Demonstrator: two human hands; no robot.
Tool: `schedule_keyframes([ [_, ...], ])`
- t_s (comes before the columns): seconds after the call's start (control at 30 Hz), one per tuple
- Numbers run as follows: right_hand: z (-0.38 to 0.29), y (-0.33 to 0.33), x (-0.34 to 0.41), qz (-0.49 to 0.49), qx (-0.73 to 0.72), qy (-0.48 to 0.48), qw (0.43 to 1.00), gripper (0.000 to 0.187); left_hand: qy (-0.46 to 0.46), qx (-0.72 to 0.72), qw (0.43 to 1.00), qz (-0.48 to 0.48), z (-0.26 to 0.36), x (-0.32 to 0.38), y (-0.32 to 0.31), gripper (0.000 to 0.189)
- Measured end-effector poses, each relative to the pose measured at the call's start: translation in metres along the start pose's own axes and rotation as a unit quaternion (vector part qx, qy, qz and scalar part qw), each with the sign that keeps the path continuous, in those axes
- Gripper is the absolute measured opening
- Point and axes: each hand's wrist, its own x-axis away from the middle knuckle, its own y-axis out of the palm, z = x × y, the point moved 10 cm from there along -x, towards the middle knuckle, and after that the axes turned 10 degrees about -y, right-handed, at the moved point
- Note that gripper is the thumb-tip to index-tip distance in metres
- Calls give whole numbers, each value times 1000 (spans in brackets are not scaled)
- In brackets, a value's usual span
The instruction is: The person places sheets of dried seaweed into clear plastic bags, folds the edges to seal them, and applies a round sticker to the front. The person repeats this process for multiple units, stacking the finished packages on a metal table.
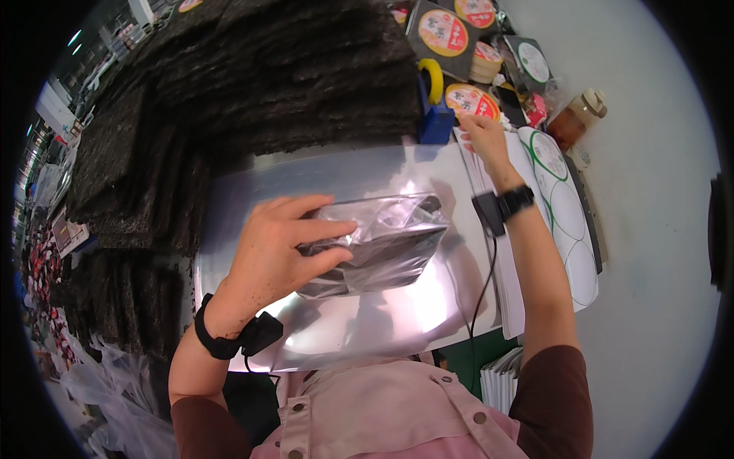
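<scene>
My left hand (281,244) grips the left end of a clear plastic bag (378,244) holding dark sheets that look like dried seaweed, its thumb and fingers around the bag's edge. The bag lies over a shiny metal work surface (344,333). My right hand (484,140) reaches to the upper right, beside a blue tape dispenser (437,125) with a yellow ring (432,80); its fingertips are near the dispenser's right side, and whether they hold anything is hard to tell.
Tall stacks of dark seaweed sheets (287,74) line the back and left. Right of the surface lie paper sheets with round green-edged labels (547,155), round red-and-yellow labels (471,102) and a lidded bottle of brown liquid (575,119). Crumpled plastic bags (114,390) are at lower left.
</scene>
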Motion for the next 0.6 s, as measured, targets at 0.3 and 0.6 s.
schedule_keyframes([
  [0.3,60,44,-57,-99,23,153,983,29,12,-35,999,27,5,8,-1,32],
  [0.6,83,44,-22,60,-270,141,951,34,-3,-26,1000,15,-1,2,-1,38],
])
